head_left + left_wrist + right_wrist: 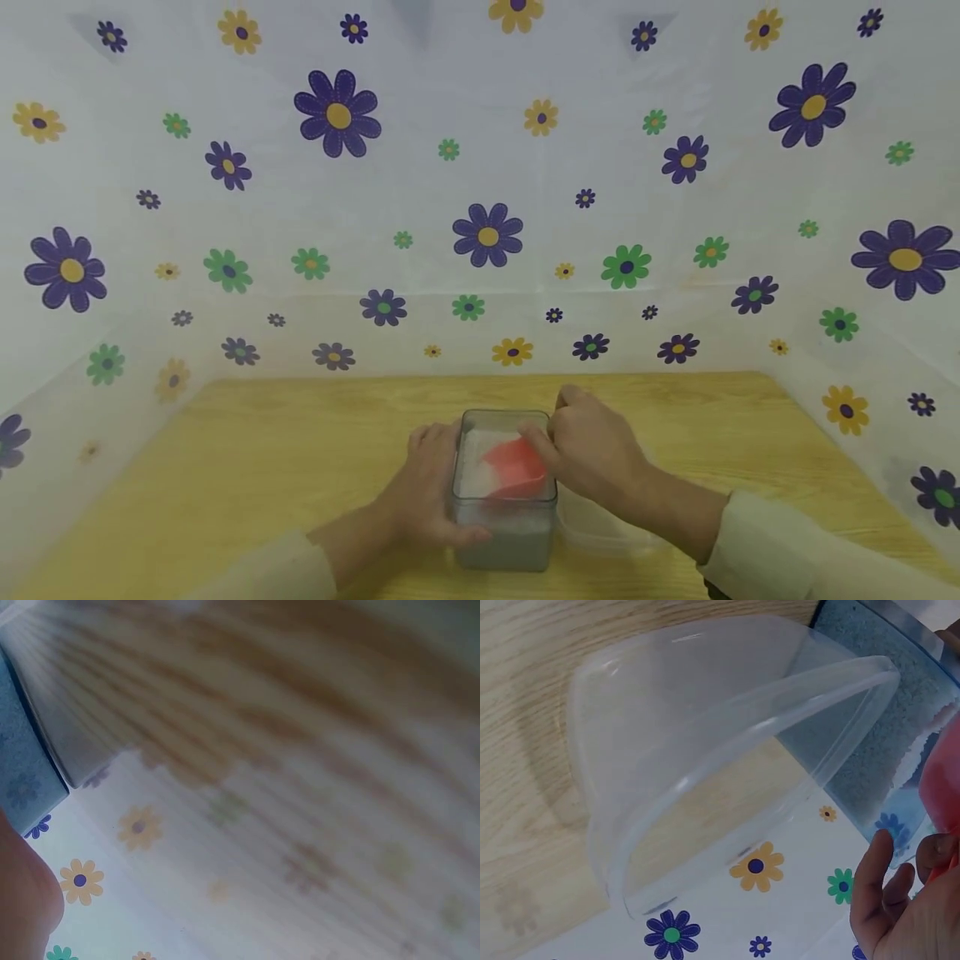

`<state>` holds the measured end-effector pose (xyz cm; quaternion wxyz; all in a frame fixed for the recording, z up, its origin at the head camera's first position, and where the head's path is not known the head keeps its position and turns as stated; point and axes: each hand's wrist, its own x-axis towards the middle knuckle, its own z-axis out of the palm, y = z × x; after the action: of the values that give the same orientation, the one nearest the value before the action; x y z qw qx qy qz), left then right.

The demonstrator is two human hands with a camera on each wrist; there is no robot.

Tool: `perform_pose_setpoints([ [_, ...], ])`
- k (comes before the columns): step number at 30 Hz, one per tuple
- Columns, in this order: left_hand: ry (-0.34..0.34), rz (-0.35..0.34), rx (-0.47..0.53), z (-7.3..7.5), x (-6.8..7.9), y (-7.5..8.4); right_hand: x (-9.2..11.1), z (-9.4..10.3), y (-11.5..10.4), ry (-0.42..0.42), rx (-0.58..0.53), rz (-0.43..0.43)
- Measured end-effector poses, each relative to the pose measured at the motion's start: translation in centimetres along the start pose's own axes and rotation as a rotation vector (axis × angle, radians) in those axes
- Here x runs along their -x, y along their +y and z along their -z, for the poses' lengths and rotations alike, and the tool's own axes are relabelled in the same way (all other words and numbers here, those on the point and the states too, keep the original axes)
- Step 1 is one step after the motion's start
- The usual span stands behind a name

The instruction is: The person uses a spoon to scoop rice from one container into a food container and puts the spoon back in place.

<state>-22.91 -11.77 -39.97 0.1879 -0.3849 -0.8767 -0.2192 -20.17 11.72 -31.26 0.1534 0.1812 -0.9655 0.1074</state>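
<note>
A clear rectangular storage container (504, 537) stands on the table, filled with white grains (474, 467). My left hand (427, 492) holds its left side, thumb across the front and fingers toward the back. With my right hand (600, 446) I grip the handle of a red scoop (521, 471), whose head dips into the grains near the right wall. In the right wrist view the curled fingers (870, 889) and part of the scoop (941, 780) show at the right edge. The left wrist view catches only a container corner (30, 772) and a bit of the hand (30, 900).
A clear plastic bowl (645, 682) sits right beside the container, partly under my right forearm in the head view. The wood-grain table (300, 450) is bounded at the back and sides by a white flowered cloth (420, 200).
</note>
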Motion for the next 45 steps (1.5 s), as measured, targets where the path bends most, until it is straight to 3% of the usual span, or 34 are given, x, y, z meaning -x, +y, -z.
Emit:
perform_pose_setpoints([
  [10,0.02,-0.011,0.014,0.0,0.1,-0.1,0.0,-0.6,0.3,0.01,-0.127,-0.053],
  [18,0.027,-0.016,0.026,-0.2,0.2,-0.1,0.0,-0.5,0.5,-0.004,-0.127,-0.055],
  [25,0.014,-0.002,0.019,-0.1,0.2,-0.1,0.1,0.1,1.2,0.03,-0.204,-0.058],
  [35,-0.021,0.06,0.034,0.2,0.1,0.2,-0.3,2.8,3.3,0.114,-0.243,-0.108],
  [45,-0.017,0.038,0.045,0.1,0.2,0.3,1.1,3.6,6.8,0.1,-0.171,-0.167],
])
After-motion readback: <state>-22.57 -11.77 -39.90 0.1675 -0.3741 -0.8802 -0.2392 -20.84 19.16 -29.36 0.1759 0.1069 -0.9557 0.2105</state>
